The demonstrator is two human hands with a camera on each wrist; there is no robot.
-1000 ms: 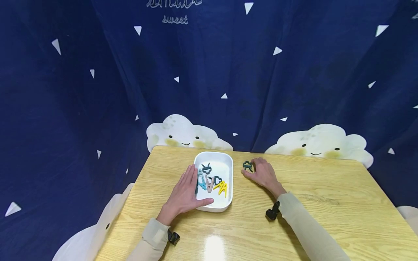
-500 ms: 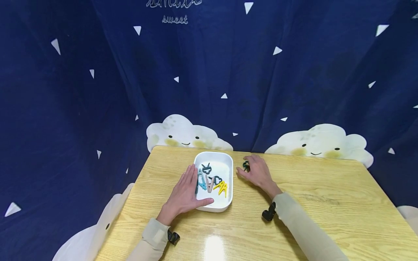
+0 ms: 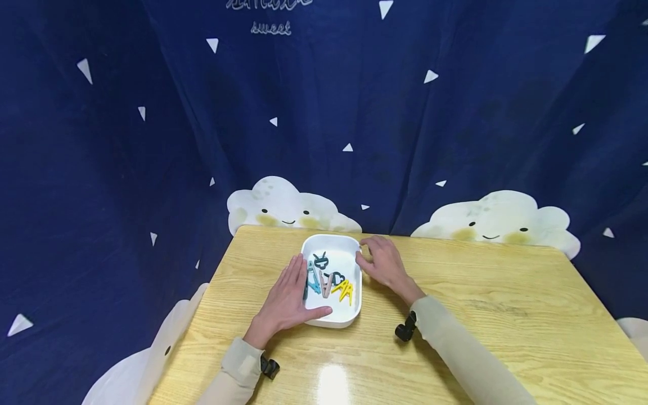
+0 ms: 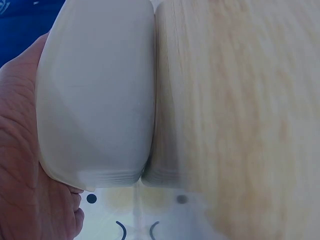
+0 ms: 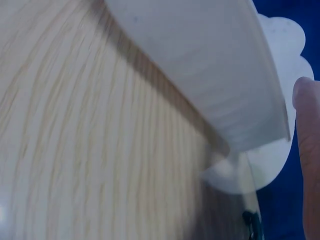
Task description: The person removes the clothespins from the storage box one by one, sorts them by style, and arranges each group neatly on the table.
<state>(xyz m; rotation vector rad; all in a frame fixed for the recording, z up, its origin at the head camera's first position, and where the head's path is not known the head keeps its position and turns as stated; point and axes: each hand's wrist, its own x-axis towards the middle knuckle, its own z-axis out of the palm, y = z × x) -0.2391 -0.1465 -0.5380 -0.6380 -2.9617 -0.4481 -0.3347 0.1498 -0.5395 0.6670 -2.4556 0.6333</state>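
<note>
A white tray (image 3: 331,323) on the wooden table holds several small plastic clips: yellow clips (image 3: 343,291), a pink clip (image 3: 325,284), a light-blue clip (image 3: 313,279) and dark green clips (image 3: 321,261). My left hand (image 3: 285,298) rests straight-fingered along the tray's left side, thumb across the near corner; its palm (image 4: 20,130) lies beside the tray wall in the left wrist view. My right hand (image 3: 386,263) reaches to the tray's right rim, thumb and fingers apart. One finger (image 5: 311,155) shows in the right wrist view, where part of a dark green clip (image 5: 253,225) appears low down.
The wooden table (image 3: 481,315) extends to both sides of the tray. A dark blue curtain (image 3: 324,112) with white clouds (image 3: 501,219) hangs behind its far edge. A small black device (image 3: 405,331) is strapped at the right wrist, another (image 3: 270,368) at the left.
My right hand has slid left from around the dark green clip on the table to the tray's right rim; that clip is now hidden in the head view. The left hand stays put.
</note>
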